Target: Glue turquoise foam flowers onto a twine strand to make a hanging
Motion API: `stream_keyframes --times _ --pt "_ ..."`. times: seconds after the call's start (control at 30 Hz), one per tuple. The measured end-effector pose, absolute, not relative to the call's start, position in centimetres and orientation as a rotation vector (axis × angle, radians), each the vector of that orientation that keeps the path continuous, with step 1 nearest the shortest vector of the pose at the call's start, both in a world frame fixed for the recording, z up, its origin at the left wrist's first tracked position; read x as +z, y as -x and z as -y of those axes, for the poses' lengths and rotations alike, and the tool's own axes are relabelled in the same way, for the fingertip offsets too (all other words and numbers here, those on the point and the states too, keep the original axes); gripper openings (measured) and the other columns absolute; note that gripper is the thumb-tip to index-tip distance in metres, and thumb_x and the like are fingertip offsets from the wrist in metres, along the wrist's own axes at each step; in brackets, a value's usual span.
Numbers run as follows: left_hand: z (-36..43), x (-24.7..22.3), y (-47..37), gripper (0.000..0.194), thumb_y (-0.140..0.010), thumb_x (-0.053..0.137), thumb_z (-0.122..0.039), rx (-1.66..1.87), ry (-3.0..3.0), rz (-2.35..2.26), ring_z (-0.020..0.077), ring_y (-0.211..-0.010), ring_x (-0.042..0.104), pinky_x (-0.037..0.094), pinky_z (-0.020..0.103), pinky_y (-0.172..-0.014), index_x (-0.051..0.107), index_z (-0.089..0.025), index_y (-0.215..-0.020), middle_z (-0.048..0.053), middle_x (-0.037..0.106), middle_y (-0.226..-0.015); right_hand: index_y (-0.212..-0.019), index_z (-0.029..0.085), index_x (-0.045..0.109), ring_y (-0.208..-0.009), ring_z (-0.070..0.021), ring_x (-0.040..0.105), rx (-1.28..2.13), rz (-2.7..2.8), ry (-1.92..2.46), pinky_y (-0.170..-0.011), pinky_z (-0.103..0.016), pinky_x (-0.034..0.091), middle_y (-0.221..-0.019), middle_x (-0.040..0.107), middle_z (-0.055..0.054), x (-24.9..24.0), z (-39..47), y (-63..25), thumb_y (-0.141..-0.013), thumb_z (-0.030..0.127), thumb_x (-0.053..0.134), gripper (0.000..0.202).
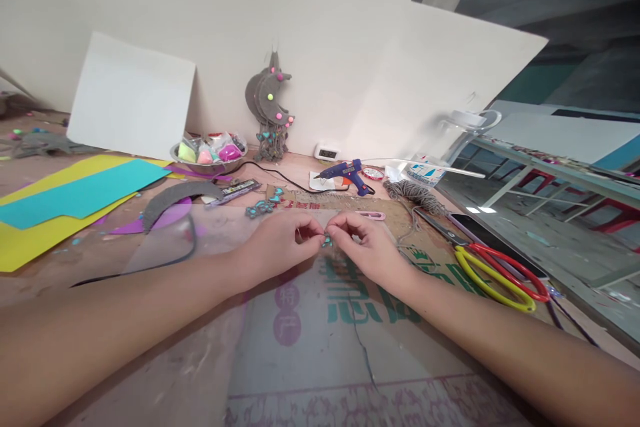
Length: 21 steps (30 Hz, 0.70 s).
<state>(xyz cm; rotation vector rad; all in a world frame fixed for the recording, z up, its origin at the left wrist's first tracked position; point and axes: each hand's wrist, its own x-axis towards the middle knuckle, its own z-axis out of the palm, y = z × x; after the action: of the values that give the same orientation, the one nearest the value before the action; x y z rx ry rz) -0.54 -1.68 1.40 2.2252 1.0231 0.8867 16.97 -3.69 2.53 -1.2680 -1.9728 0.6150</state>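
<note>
My left hand (286, 243) and my right hand (370, 247) meet at the middle of the work surface, fingertips nearly touching. Both pinch a small teal piece (327, 241), mostly covered by the fingers, so its exact shape is hard to make out. Below them a thin grey string (365, 350) trails over the printed cardboard (310, 360); whether it joins the piece I cannot tell. Just beyond my left hand lies a little cluster of teal and grey pieces (260, 209). A pink hair clip (370, 215) rests behind my right hand.
A blue glue gun (350, 177) stands behind the hands. To the right are scissors (495, 273), a phone (495, 243) and grey yarn (417, 197). Leftward lie a grey felt arc (175, 197), coloured sheets (85, 197) and a bowl (210, 165). A moon ornament (270, 100) hangs on the wall.
</note>
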Motion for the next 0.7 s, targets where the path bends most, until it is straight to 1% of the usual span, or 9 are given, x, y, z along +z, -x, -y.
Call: stream_keyframes --times 0.07,0.13,0.17,0.33,0.5,0.7 --pt "1.69 1.5 0.55 0.018 -0.076 0.046 -0.025 0.882 -2.19 -1.007 0.0115 -0.063 0.053 0.039 0.023 -0.059 0.062 -0.019 -0.07 -0.002 0.063 -0.068 -0.091 0.02 0.056 -0.059 -0.0117 0.045 0.664 1.902 1.237 -0.056 -0.024 0.039 -0.066 0.049 0.001 2.43 3.56 -17.2 -0.086 0.033 0.044 0.019" --pt "1.72 1.68 0.55 0.019 -0.076 0.045 -0.025 0.894 -2.148 -1.007 0.0118 -0.064 0.054 0.04 0.023 -0.059 0.061 -0.018 -0.07 -0.001 0.063 -0.07 -0.101 0.021 0.052 -0.06 -0.0115 0.044 0.729 1.824 1.21 -0.055 -0.023 0.039 -0.071 0.049 0.001 2.3 3.38 -17.45 -0.087 0.036 0.041 0.023" --pt "1.75 1.78 0.55 0.019 -0.076 0.045 -0.025 0.901 -2.132 -1.014 0.0121 -0.064 0.055 0.04 0.023 -0.059 0.061 -0.018 -0.07 -0.001 0.063 -0.07 -0.101 0.021 0.051 -0.059 -0.0113 0.044 0.756 1.808 1.212 -0.054 -0.023 0.038 -0.071 0.048 0.001 2.25 3.3 -17.54 -0.087 0.037 0.042 0.024" --pt "1.8 2.1 0.61 0.02 -0.078 0.044 -0.027 0.919 -2.121 -1.025 0.0122 -0.064 0.054 0.04 0.024 -0.06 0.061 -0.017 -0.071 0.0 0.063 -0.071 -0.082 0.02 0.056 -0.053 -0.0099 0.041 0.735 1.894 1.266 -0.05 -0.023 0.035 -0.063 0.046 0.003 2.29 3.27 -17.45 -0.085 0.038 0.047 0.021" --pt "1.72 1.94 0.72 0.018 -0.078 0.047 -0.027 0.963 -2.11 -1.049 0.0128 -0.068 0.054 0.041 0.024 -0.062 0.062 -0.018 -0.075 0.0 0.063 -0.074 -0.082 0.02 0.058 -0.054 -0.011 0.044 0.675 1.929 1.257 -0.052 -0.023 0.036 -0.06 0.046 0.003 2.36 3.43 -17.28 -0.084 0.035 0.047 0.019" --pt "1.87 1.89 0.69 0.017 -0.078 0.047 -0.025 0.928 -2.178 -0.998 0.0123 -0.068 0.054 0.039 0.024 -0.062 0.061 -0.018 -0.072 -0.001 0.063 -0.072 -0.082 0.019 0.059 -0.059 -0.0118 0.047 0.632 1.946 1.252 -0.056 -0.024 0.038 -0.064 0.052 0.001 2.56 3.58 -17.16 -0.082 0.031 0.051 0.015"
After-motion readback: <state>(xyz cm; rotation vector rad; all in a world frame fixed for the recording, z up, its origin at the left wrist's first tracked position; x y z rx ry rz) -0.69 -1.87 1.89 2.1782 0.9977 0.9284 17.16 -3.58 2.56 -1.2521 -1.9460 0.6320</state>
